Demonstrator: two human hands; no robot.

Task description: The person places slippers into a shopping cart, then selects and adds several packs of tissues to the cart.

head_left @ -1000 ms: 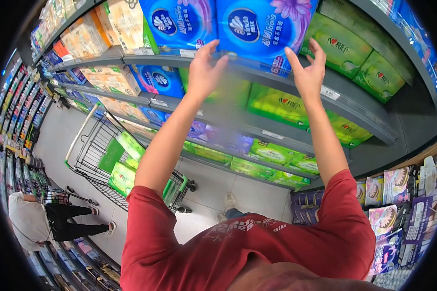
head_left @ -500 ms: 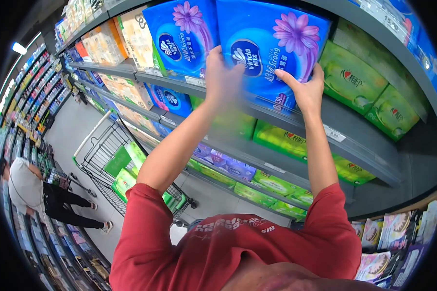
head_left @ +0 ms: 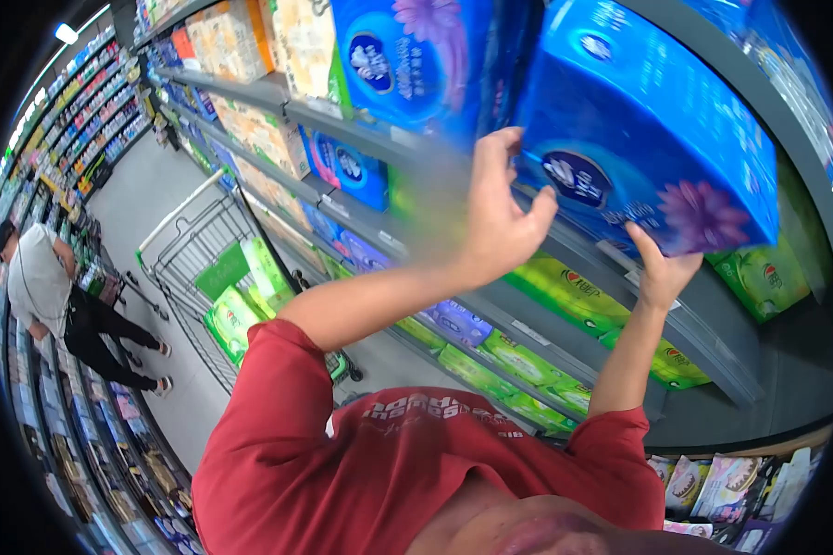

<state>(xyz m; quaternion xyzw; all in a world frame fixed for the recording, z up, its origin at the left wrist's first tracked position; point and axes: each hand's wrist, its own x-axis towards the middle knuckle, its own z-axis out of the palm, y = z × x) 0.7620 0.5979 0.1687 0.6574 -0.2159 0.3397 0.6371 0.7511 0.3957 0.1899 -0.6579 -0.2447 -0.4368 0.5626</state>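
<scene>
A large blue Vinda tissue pack (head_left: 639, 139) is tilted at the shelf front, its top face turned partly toward me. My right hand (head_left: 662, 268) grips its lower edge, thumb on the front and the other fingers underneath. Beside the pack's lower left edge is my left hand (head_left: 509, 208), fingers curved and thumb apart; whether the fingertips touch the plastic is hard to tell. Another blue Vinda pack (head_left: 412, 69) stands upright on the same shelf to the left.
Green tissue packs (head_left: 565, 291) fill lower shelf levels, and another green pack (head_left: 764, 277) sits at the right. A wire shopping cart (head_left: 190, 245) with green packs stands left in the aisle. Farther left, a person (head_left: 46, 277) in a white top stands by the opposite shelves.
The blue pack has tipped and turned, moving rightward, so its top now shows. My right hand has shifted down under its edge, and my left hand has moved right from its front.
</scene>
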